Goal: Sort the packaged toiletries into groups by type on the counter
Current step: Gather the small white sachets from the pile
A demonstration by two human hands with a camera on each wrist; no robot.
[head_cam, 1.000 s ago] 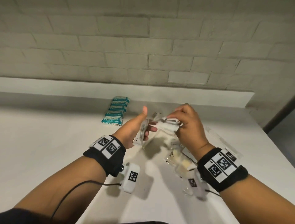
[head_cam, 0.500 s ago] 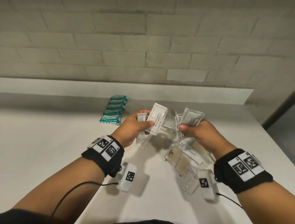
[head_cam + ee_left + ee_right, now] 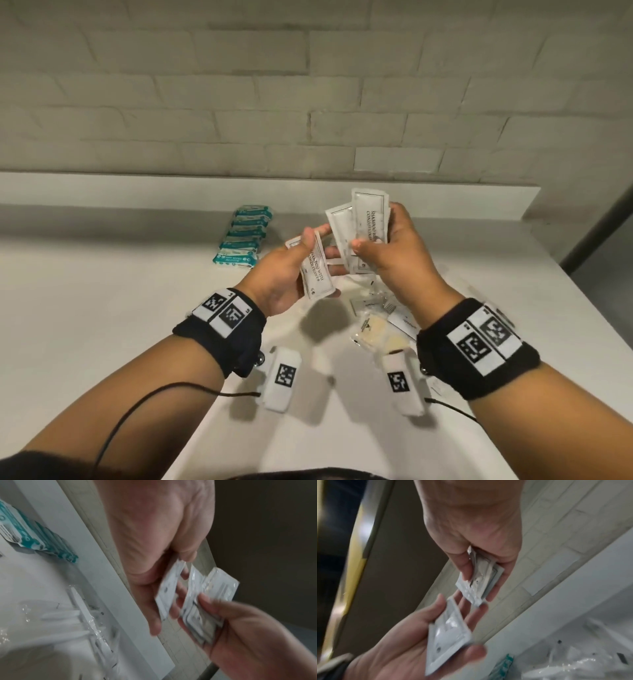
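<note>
Head view shows us holding white shampoo sachets in both hands above the bench (image 3: 102, 308): our left hand (image 3: 281, 274) pins one sachet (image 3: 315, 274) under the thumb, our right hand (image 3: 394, 253) pinches a fanned pair of sachets (image 3: 363, 226). We judge the step is merging them; we should slide the pair flat under the left thumb, edges aligned, before letting go. Only this view shows the teal packets (image 3: 245, 236) beyond the left fingers and the unsorted heap (image 3: 376, 329) below the right. Wrist views show the curled fingers (image 3: 467, 569) close up.
</note>
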